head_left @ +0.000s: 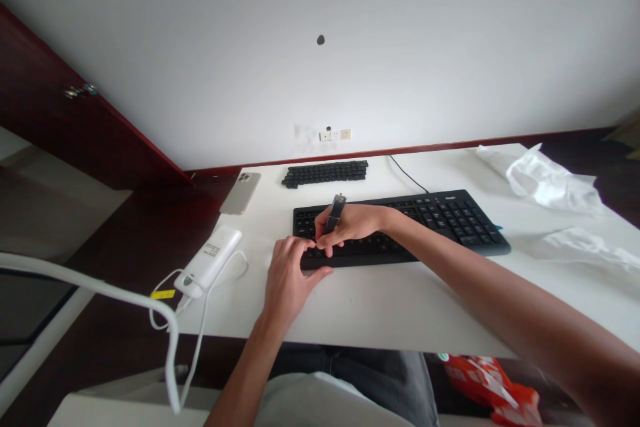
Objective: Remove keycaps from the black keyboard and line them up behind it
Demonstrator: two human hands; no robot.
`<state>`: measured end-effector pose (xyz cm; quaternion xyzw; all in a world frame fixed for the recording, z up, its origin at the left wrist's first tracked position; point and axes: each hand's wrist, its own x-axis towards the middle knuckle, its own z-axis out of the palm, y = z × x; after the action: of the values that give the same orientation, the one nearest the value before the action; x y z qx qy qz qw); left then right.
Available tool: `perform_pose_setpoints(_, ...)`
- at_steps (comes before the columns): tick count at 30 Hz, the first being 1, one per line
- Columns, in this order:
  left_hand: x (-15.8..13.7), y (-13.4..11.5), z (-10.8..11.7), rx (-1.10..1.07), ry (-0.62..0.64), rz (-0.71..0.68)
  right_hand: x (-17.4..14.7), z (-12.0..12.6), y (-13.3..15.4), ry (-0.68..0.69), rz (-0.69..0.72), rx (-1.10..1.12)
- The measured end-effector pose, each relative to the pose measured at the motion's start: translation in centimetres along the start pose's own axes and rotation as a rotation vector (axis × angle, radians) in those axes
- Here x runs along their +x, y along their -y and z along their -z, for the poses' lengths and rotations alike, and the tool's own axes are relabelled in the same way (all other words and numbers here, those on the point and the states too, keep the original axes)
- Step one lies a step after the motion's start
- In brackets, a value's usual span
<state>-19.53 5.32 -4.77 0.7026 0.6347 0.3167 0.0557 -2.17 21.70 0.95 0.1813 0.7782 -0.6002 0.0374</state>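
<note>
A black keyboard (470, 217) lies on the white table, partly covered by my hands. My right hand (345, 223) is closed around a dark, slim, pen-like tool (335, 212), held at a slant over the left half of the keyboard. The tool's upper end sticks out above the hand; its lower tip is hidden by the fingers. At the keyboard's front left corner rests my left hand (293, 273), thumb stretched apart from the bent fingers, its fingertips close to the right hand's. Behind the keyboard sit rows of loose black keycaps (325, 174).
A phone (241, 193) lies at the back left. Nearer stands a white power bank (213, 260) with a white cable (204, 310). Clear plastic wrapping (545, 180) covers part of the right side. The keyboard's cord (407, 173) runs to the back edge by the wall.
</note>
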Motion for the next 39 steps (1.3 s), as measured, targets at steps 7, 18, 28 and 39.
perform_pose_setpoints(7, -0.1, 0.2, -0.3, -0.003, 0.0, 0.017, 0.1, -1.0, 1.1, -0.052, 0.041, -0.152)
perform_pose_setpoints(18, 0.1, 0.0, 0.0, -0.093, 0.044, 0.031, 0.0, -3.7, 2.8, -0.16, -0.003, -0.301)
perform_pose_setpoints(28, 0.1, 0.2, 0.0, -0.13, 0.073, 0.051, 0.0, -1.9, 1.2, 0.058, 0.039, -0.074)
perform_pose_setpoints(39, 0.3, 0.0, 0.2, -0.143, 0.037, 0.021, -0.3, -3.8, 2.6, -0.078, 0.01, -0.255)
